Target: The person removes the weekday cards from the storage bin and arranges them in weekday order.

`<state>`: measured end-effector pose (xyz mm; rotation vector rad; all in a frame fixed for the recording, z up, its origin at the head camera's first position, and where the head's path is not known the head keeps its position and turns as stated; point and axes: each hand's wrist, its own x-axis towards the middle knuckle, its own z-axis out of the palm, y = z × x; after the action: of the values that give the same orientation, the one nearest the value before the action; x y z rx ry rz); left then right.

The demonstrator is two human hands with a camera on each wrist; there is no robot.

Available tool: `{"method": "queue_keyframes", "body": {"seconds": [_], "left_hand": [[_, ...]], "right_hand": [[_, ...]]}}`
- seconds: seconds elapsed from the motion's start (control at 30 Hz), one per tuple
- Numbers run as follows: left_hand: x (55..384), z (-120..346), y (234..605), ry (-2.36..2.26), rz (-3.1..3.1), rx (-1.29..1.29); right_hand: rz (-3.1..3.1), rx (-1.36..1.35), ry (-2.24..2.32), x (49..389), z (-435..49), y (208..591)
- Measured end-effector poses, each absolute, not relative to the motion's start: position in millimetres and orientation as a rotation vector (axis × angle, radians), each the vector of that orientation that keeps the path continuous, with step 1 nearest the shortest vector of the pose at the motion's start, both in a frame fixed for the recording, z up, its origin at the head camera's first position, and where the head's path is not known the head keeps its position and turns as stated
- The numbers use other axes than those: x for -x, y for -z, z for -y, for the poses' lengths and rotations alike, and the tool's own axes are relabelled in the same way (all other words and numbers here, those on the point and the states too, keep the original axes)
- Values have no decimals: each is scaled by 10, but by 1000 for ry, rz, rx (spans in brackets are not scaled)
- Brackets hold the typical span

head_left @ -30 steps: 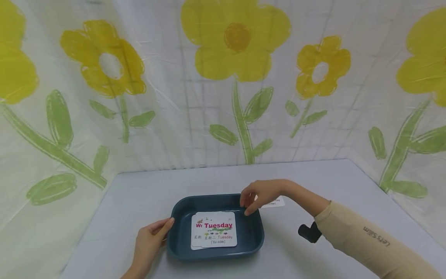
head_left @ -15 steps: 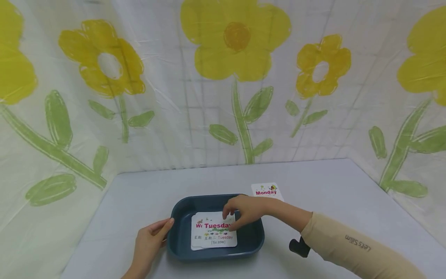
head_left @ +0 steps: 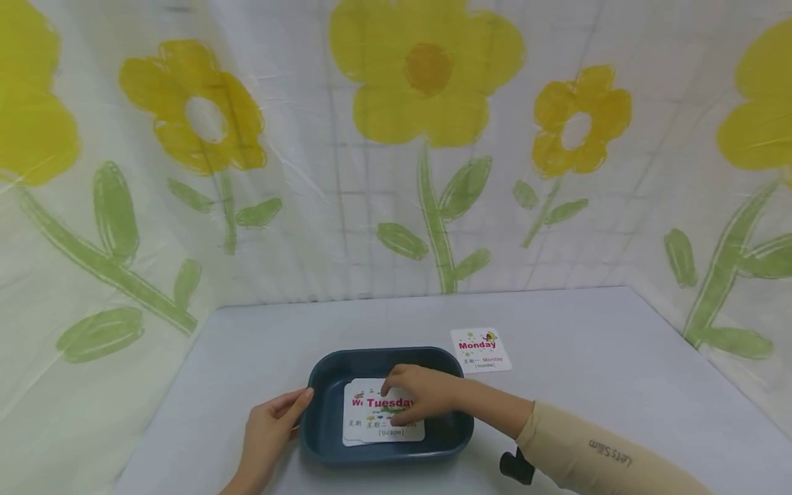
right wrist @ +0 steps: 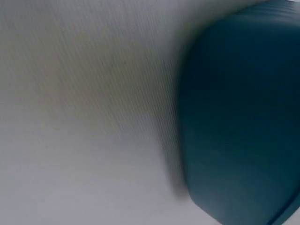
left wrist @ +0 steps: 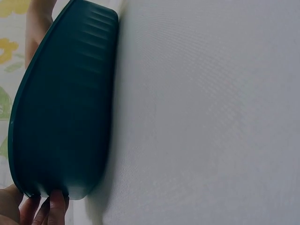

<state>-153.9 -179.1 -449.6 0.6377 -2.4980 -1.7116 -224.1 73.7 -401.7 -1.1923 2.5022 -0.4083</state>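
A dark blue-green plastic tray sits on the table before me. My left hand grips its left end, thumb on the rim; in the left wrist view its fingers press against the tray's outer wall. Inside lies a white word card reading "Tuesday", overlapping another card that shows "We". Over the right part of the Tuesday card is my right hand, thumb and fingers spread apart; whether the fingertips touch it I cannot tell. The right wrist view shows only the tray's outside and tabletop.
A "Monday" card lies face up on the white table, just beyond the tray's back right corner. Below my right wrist is a black object. A curtain with yellow flowers hangs behind the table.
My right hand has moved left and nearer, from the tray's back right corner to over the Tuesday card. The Monday card has come fully into view. The left hand keeps its hold.
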Motion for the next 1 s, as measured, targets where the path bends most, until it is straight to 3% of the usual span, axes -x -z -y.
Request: {"method": "queue_keyframes", "body": {"seconds": [0.4,1.0], "left_hand": [[1525,1789,4507,1701,2505,-638],[1531,1789,4501,1679,2518,-616]], "right_hand": [[-2584,1217,197,2191,-682,4244],[-2563,1184,280,2246,-729,4253]]}}
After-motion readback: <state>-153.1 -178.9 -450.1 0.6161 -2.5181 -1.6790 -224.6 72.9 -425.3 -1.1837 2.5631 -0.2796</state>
